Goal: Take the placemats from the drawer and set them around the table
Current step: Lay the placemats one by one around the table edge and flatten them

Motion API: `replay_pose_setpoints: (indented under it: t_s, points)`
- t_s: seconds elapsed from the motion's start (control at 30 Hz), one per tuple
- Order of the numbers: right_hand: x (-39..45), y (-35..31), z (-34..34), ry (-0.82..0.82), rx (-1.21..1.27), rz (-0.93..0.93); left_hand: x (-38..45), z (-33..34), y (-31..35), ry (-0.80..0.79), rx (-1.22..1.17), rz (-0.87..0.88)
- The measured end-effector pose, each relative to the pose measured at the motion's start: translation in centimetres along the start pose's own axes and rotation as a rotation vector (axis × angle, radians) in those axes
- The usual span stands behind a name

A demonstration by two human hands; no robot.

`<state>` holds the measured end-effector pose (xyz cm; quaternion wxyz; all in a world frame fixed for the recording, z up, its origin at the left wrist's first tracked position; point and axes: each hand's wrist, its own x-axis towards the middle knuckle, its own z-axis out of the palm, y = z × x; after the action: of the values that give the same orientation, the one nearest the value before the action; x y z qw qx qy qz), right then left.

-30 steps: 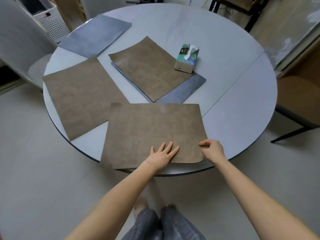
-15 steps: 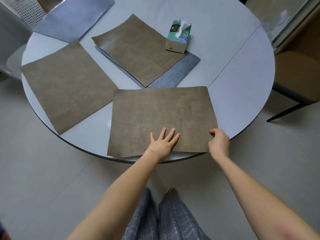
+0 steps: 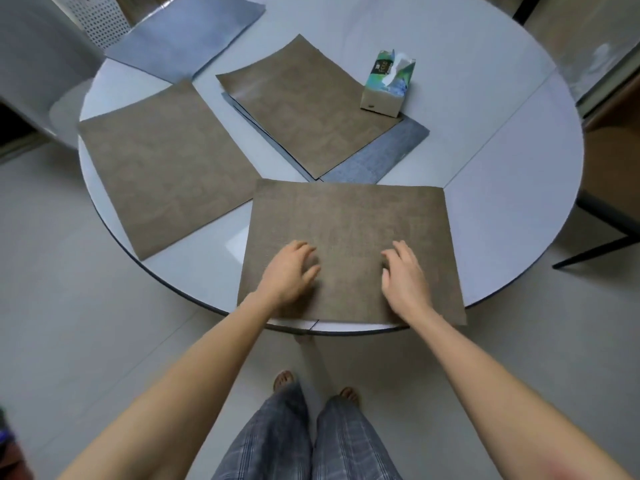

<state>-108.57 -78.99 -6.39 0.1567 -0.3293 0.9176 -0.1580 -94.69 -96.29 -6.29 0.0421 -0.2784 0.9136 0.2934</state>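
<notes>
**Both hands over the nearest placemat at the table's edge**

The left hand (image 3: 289, 271) and the right hand (image 3: 405, 275) are side by side over the near half of a brown placemat (image 3: 349, 220), a gap of bare mat between them. Their fingers are loosely bent and spread, gripping nothing; the fingertips seem to touch the mat, though the blur makes it hard to say whether the palms press down. This mat lies flat on the round white table (image 3: 502, 168), its near edge running along the table's rim just behind the wrists and its right near corner reaching slightly past the rim.

Beyond and left of the left hand lies a second brown mat (image 3: 162, 168), turned at an angle, its near corner at the table's edge. Straight ahead of both hands, past the far edge of the nearest mat, is a small pile (image 3: 308, 109): a brown mat on top with a grey one showing beneath it on the right and near sides. A tissue box (image 3: 388, 88) stands on the far right corner of that pile. Farther off to the left, a grey mat (image 3: 187, 36) lies at the far rim of the table.

Below the forearms, the person's grey checked trousers (image 3: 304, 441) and feet show on the pale tiled floor (image 3: 69, 341).
</notes>
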Motion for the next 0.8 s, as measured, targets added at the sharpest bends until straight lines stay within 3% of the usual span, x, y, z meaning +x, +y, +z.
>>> replay_pose_setpoints:
  t_s: [0.13, 0.27, 0.37, 0.5, 0.63, 0.8]
  points:
    - [4.8, -8.2, 0.0, -0.117, 0.145, -0.203, 2.6, -4.3, -4.7, 0.326, -0.567, -0.512]
    - [11.7, -14.4, 0.9, -0.21, 0.082, -0.274, 6.5, -6.7, -7.9, 0.311, -1.137, -0.788]
    - [16.6, -17.6, 1.9, -0.264, 0.01, -0.271, 8.4, -7.1, -8.5, 0.217, -1.183, -0.83]
    - [20.4, -19.5, 3.6, -0.403, -0.101, -0.211, 10.4, -6.6, -9.1, 0.21, -1.176, -0.849]
    - [21.5, -19.9, 4.7, -0.41, -0.167, -0.146, 11.6, -6.5, -9.6, 0.171, -1.224, -0.917]
    - [22.2, -20.0, 3.4, -0.57, 0.308, 0.083, 12.0, -6.8, -9.2, 0.15, -1.451, -0.922]
